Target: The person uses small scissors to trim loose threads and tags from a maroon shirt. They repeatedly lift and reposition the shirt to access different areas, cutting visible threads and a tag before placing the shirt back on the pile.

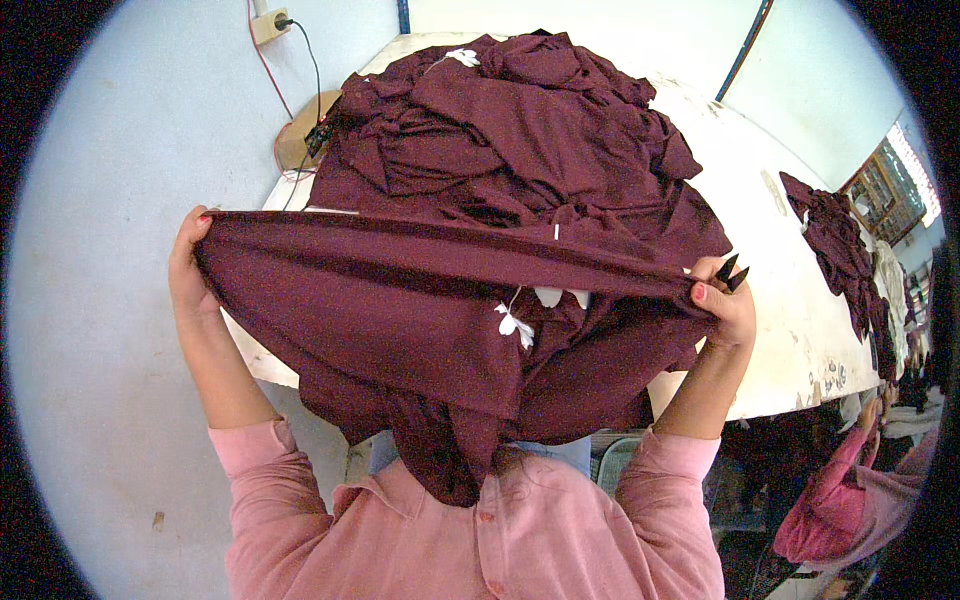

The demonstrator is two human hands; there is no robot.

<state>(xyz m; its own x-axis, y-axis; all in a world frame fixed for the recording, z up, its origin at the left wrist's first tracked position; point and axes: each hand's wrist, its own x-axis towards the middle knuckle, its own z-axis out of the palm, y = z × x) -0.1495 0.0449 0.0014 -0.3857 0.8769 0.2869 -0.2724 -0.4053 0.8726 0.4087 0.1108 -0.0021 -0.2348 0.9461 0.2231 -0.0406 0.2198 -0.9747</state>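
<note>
So my left grip (189,262) is closed on one end of this maroon cloth (400,300), thumb on top, and my right grip (730,310) has the other end pinched, with a small two-pointed black tool (738,279) poking out of the same fist. Cloth's strung right between the two, top edge pulled pretty much straight, the rest sagging in loose folds toward my lap past the near edge of the tabletop (790,340). I'd call it light and soft, zero stiffness — it should droop anywhere it isn't held, probably not slippery and nothing to break. Best hold, imo, is the far ends of that top edge, clear of the white tag on a thread (516,328) dangling nearer my right side. Just past it sits a big rumpled maroon pile (520,120) — can't tell if my piece touches it. Further out there's another maroon bundle (840,250) off right, and a cardboard box (293,145) back left.
</note>
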